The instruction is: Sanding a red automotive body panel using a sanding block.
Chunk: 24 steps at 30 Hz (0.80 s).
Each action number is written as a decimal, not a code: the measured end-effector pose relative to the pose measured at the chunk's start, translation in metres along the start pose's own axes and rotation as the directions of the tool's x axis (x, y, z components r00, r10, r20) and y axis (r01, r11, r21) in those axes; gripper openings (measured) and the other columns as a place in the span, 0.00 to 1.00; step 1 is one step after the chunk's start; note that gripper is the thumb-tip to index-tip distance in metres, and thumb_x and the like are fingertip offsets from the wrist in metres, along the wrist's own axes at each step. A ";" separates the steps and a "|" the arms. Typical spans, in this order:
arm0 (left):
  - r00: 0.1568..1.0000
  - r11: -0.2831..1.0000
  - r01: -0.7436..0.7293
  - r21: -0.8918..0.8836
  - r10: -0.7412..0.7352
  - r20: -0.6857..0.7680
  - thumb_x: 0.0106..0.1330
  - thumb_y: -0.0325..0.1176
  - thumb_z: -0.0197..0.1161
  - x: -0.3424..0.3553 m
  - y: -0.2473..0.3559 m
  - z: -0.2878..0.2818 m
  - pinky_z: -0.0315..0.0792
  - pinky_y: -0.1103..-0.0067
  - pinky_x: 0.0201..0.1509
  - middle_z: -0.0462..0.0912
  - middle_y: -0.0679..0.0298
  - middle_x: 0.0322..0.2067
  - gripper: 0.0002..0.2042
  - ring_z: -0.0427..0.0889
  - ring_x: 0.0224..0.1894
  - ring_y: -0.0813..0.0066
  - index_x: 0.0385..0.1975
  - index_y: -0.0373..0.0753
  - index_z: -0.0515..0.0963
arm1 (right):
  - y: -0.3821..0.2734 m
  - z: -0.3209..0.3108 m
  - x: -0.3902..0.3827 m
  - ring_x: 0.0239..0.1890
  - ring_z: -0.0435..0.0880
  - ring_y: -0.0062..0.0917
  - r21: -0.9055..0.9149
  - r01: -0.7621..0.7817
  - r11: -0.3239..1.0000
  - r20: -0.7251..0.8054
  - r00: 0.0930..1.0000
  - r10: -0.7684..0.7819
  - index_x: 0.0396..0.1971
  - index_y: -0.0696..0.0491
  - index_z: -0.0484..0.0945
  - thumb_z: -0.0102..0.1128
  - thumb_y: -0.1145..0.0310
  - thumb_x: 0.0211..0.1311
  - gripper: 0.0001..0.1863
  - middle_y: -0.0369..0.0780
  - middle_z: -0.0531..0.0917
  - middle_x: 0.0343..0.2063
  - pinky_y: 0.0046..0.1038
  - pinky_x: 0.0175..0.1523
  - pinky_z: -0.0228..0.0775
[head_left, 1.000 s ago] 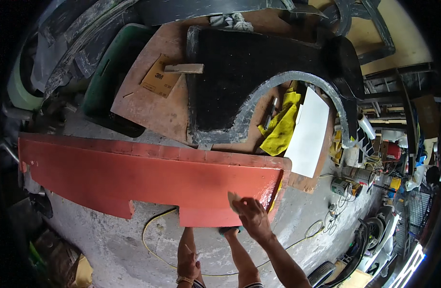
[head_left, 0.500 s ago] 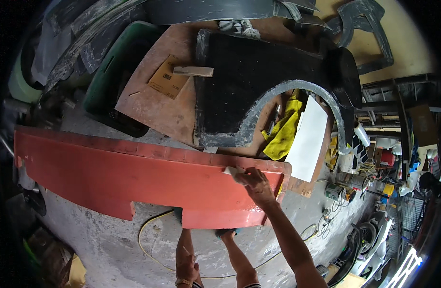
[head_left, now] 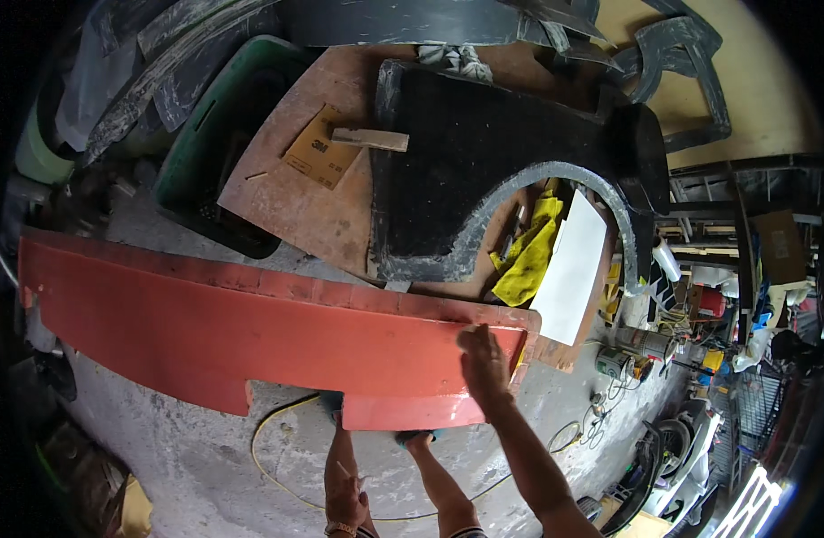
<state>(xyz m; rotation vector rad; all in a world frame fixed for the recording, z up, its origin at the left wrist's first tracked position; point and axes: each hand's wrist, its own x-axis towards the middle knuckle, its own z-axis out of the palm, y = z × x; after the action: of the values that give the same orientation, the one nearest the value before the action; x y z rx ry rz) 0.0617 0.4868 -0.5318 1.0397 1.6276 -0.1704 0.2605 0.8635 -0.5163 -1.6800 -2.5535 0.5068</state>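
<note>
A long red body panel (head_left: 178, 332) stretches across the front, with a stepped cutout along its near edge. Over its right end is my right hand (head_left: 486, 363), fingers bent and pressed together close to the surface, slightly blurred. The folded white sheet seen in its grip earlier is now mostly hidden behind the fingers. My left hand (head_left: 344, 502) hangs low, below the panel and in front of my leg. Its fingers are curled, and a thin whitish stick (head_left: 343, 468) pokes out between them; its exact kind is unclear.
Beyond lies a brown board (head_left: 286, 206) bearing a black wheel-arch panel (head_left: 466, 134), a brown sandpaper sheet (head_left: 322, 157), a wooden block (head_left: 370, 139), a yellow cloth (head_left: 528, 260) and a white sheet (head_left: 569, 269). A green bin (head_left: 201, 143) stands left; a yellow hose (head_left: 261, 457) crosses the floor.
My right hand has slid right along the red panel and turned, so the white sheet in it barely shows. The left hand stays in nearly the same place.
</note>
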 end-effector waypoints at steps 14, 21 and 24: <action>0.945 0.984 -0.119 0.131 0.153 -0.290 0.56 0.39 0.66 -0.004 -0.006 0.009 0.75 0.60 0.51 0.81 0.55 0.42 0.23 0.80 0.48 0.54 0.51 0.39 0.75 | -0.127 -0.063 -0.056 0.47 0.83 0.30 0.758 -0.406 0.511 0.477 0.879 -0.010 0.49 0.57 0.76 0.63 0.73 0.64 0.15 0.42 0.81 0.45 0.29 0.51 0.74; 0.987 0.999 -0.053 0.007 0.054 -0.150 0.52 0.36 0.67 0.000 -0.011 0.022 0.75 0.57 0.51 0.80 0.43 0.47 0.23 0.81 0.46 0.45 0.50 0.37 0.74 | -0.051 -0.015 -0.069 0.44 0.81 0.20 0.758 -0.601 -0.255 0.652 0.713 0.256 0.47 0.57 0.79 0.59 0.69 0.69 0.11 0.36 0.82 0.41 0.23 0.49 0.74; 0.970 0.994 -0.077 0.072 0.091 -0.227 0.53 0.37 0.68 -0.003 0.001 0.018 0.76 0.58 0.50 0.81 0.45 0.44 0.23 0.82 0.45 0.48 0.48 0.38 0.74 | -0.032 0.006 -0.047 0.44 0.81 0.19 0.738 -0.524 -0.425 0.664 0.675 0.320 0.47 0.58 0.78 0.59 0.70 0.70 0.11 0.35 0.82 0.40 0.24 0.49 0.75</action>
<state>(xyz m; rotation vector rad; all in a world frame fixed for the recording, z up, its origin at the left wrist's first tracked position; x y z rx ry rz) 0.0751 0.4753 -0.5349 1.2104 1.7910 -0.0453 0.2501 0.8077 -0.5061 -1.5657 -0.2732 1.9875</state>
